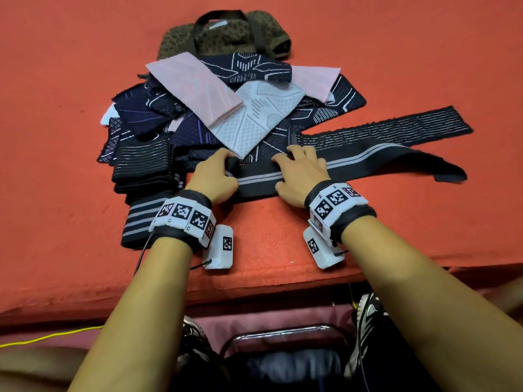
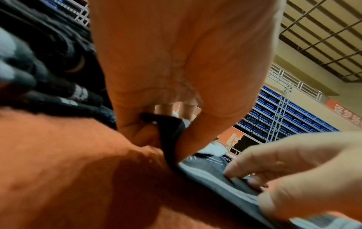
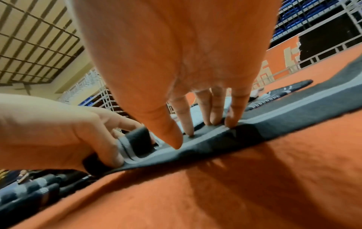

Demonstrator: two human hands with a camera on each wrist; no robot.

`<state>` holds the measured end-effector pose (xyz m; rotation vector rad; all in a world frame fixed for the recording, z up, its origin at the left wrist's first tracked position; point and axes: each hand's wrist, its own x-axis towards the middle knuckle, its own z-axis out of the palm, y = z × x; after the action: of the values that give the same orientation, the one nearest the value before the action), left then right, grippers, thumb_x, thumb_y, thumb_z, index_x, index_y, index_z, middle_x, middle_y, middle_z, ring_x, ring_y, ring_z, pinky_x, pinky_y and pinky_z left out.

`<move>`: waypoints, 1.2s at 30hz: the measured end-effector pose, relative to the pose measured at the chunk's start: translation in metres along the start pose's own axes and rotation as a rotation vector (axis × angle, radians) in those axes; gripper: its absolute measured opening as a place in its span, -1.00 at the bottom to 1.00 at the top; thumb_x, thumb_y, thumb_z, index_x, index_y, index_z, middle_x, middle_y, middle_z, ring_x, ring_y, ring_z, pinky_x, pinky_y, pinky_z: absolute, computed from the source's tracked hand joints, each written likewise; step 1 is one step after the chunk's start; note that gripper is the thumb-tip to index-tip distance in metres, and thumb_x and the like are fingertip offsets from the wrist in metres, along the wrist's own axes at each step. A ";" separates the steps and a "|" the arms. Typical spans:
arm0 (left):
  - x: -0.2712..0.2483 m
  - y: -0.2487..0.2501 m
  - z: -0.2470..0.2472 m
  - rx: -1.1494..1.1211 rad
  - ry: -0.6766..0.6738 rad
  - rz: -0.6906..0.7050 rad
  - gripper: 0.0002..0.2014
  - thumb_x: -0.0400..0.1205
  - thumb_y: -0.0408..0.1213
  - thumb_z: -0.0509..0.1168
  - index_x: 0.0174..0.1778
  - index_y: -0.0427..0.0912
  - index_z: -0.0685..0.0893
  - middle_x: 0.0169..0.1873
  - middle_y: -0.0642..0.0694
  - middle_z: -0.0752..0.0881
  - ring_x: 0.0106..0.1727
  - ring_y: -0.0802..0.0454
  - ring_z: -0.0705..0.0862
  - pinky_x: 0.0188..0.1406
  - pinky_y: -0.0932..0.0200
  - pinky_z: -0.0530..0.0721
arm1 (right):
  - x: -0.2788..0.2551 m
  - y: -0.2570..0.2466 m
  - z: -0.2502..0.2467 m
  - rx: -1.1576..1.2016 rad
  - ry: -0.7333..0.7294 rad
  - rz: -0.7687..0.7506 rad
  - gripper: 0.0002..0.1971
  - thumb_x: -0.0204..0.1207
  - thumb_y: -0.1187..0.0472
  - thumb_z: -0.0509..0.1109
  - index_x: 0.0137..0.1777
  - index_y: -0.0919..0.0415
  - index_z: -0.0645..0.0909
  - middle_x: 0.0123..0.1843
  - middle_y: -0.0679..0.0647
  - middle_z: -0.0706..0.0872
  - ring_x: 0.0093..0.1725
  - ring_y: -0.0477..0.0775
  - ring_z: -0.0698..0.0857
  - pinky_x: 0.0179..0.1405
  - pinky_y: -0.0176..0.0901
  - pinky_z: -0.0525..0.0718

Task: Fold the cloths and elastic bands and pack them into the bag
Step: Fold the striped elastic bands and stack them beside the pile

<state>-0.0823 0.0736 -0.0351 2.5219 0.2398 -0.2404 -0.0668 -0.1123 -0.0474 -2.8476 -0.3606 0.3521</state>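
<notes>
Head view: 2 hands on 1 dark grey-striped elastic band [image 1: 368, 162] lying across orange table [image 1: 424, 52] w/ its left end lifted; left hand [image 1: 215, 176] pinches that end, right hand [image 1: 300, 174] presses it flat w/ straight fingers [image 3: 215, 111]; 1 leopard-print bag [image 1: 226, 35] behind cloth pile [image 1: 249, 120]; 2 pink cloths, 1 white; folded bands stack [image 1: 141, 171] at left.

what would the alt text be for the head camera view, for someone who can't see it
Two hands fold a dark elastic band with a grey stripe on an orange table: the left hand grips its turned-up end, the right hand presses it flat. Behind lies a pile of cloths, then a brown bag.
</notes>
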 end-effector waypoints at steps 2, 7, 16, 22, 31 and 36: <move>0.001 -0.003 -0.004 0.018 0.014 -0.039 -0.52 0.49 -0.41 0.22 0.33 0.03 0.56 0.09 -0.08 0.68 0.08 -0.10 0.61 0.09 0.14 0.49 | 0.001 0.000 0.000 -0.002 0.028 0.024 -0.43 0.50 0.09 0.31 0.54 -0.04 0.34 0.57 0.03 0.32 0.51 0.25 0.24 0.41 0.23 0.29; 0.003 -0.008 -0.009 0.033 0.041 -0.103 -0.59 0.47 -0.37 0.25 0.24 -0.04 0.57 0.17 -0.25 0.70 0.18 -0.27 0.65 0.15 0.03 0.57 | 0.005 -0.004 -0.014 -0.007 -0.020 0.020 -0.52 0.54 0.10 0.30 0.48 0.04 0.42 0.47 0.07 0.39 0.43 0.30 0.34 0.36 0.22 0.38; 0.000 -0.006 -0.013 0.032 0.027 -0.184 -0.64 0.35 -0.29 0.26 0.07 0.05 0.58 0.14 -0.24 0.71 0.19 -0.31 0.64 0.32 -0.11 0.60 | 0.000 -0.008 -0.007 0.033 -0.130 0.002 -0.64 0.54 0.07 0.31 0.33 0.06 0.53 0.30 0.10 0.60 0.32 0.26 0.53 0.30 0.12 0.55; 0.001 -0.013 -0.012 0.056 0.067 -0.197 -0.70 0.47 -0.40 0.28 0.09 -0.02 0.57 0.14 -0.25 0.70 0.18 -0.29 0.64 0.23 -0.03 0.60 | 0.001 0.002 -0.011 0.026 -0.101 0.171 -0.59 0.53 0.05 0.32 0.38 0.06 0.50 0.43 0.18 0.41 0.41 0.33 0.40 0.33 0.22 0.51; 0.001 -0.016 -0.014 0.117 0.105 -0.225 -0.61 0.52 -0.39 0.28 0.29 -0.17 0.54 0.31 -0.34 0.51 0.26 -0.37 0.58 0.23 -0.04 0.52 | -0.005 0.014 -0.017 0.002 -0.071 0.350 -0.55 0.48 0.15 0.34 0.39 0.03 0.50 0.50 0.18 0.34 0.51 0.34 0.27 0.42 0.38 0.30; 0.002 -0.012 -0.012 0.107 0.095 -0.224 -0.55 0.50 -0.39 0.31 0.33 -0.12 0.52 0.36 -0.32 0.37 0.31 -0.40 0.51 0.39 -0.10 0.52 | -0.005 0.034 -0.024 0.002 -0.078 0.474 -0.54 0.47 0.19 0.31 0.40 0.07 0.50 0.53 0.17 0.30 0.53 0.35 0.24 0.38 0.46 0.26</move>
<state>-0.0814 0.0899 -0.0325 2.6153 0.5628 -0.2273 -0.0579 -0.1503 -0.0332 -2.8963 0.3107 0.5492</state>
